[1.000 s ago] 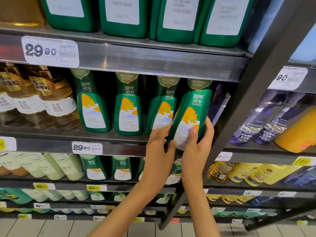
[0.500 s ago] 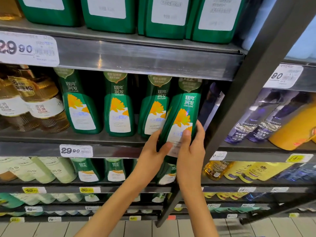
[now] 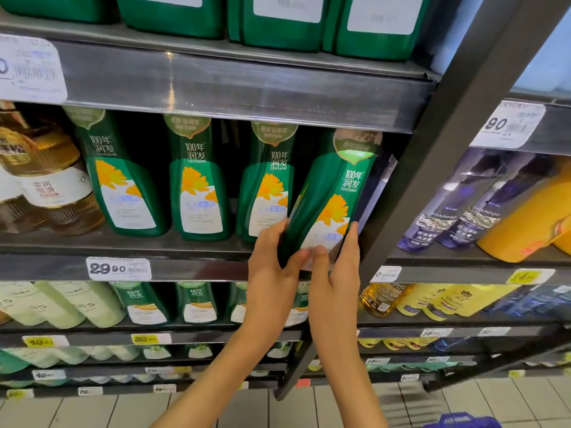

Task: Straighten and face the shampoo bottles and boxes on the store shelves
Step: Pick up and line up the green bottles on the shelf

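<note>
Both hands are holding one tall green plastic shampoo bottle with a yellow flower label (image 3: 336,193) at the right end of its row on the grey metal shelf (image 3: 191,268). The left hand (image 3: 272,273) is gripping the bottle's lower left edge, fingers (image 3: 276,233) curling round behind it and thumb pressing on the front. The right hand (image 3: 336,282) is gripping the lower right edge, fingers wrapping the side, thumb lying on the label. The bottle is leaning, cap toward the right, label facing outward; its base is hiding behind the hands at the shelf's front lip, so contact with the shelf cannot be told. Three matching green bottles (image 3: 197,180) are standing upright to its left, the nearest just beside it. A dark metal upright post (image 3: 448,143) is running just right of the held bottle. A white price tag (image 3: 119,268) is sitting on the shelf lip, left of the hands
</note>
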